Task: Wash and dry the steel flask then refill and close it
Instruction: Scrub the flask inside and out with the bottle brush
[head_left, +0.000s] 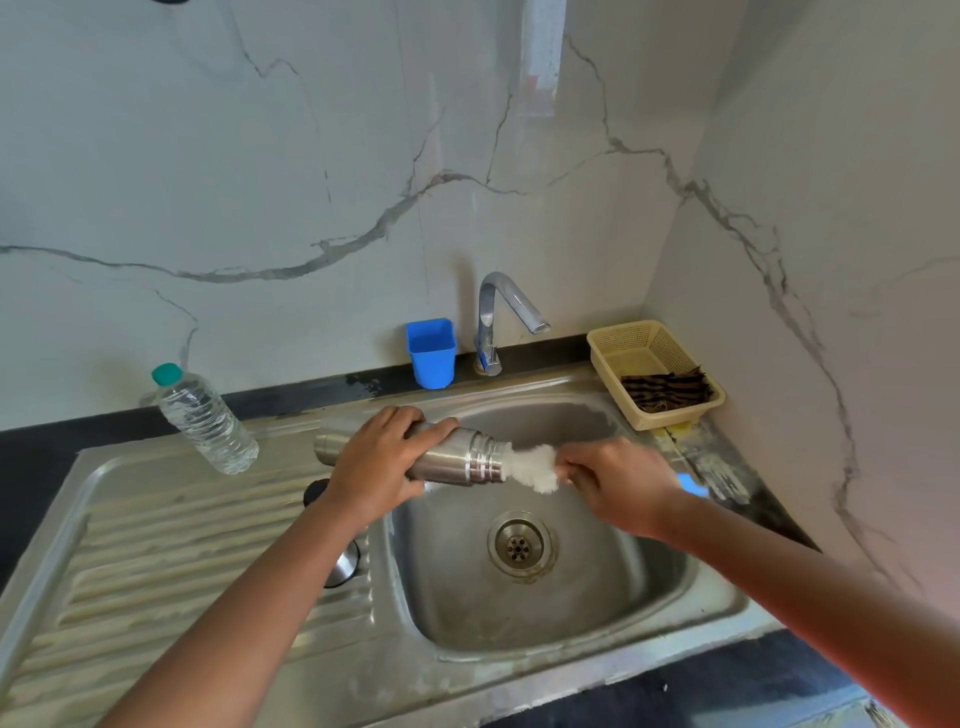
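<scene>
While the steel flask is held roughly horizontal over the sink, its open mouth points toward the person's right. Left hand: fingers and thumb wrapped round the flask body, gripping it firmly. Right hand: fingers curled and pinching a white bottle brush, whose bristle head sits at the flask mouth, partly inside.

Step in hand, as judged: interior scrubbing, within the washing phase. Drying, refilling and closing remain to be done. The tap shows no running water.

Next move, as judged: work the brush along the flask axis while keeping the left-hand grip steady, then bring the mouth under the tap spout to rinse.

Nearby items: a plastic water bottle stands on the drainboard, and what appears to be the flask cap lies near the left forearm
</scene>
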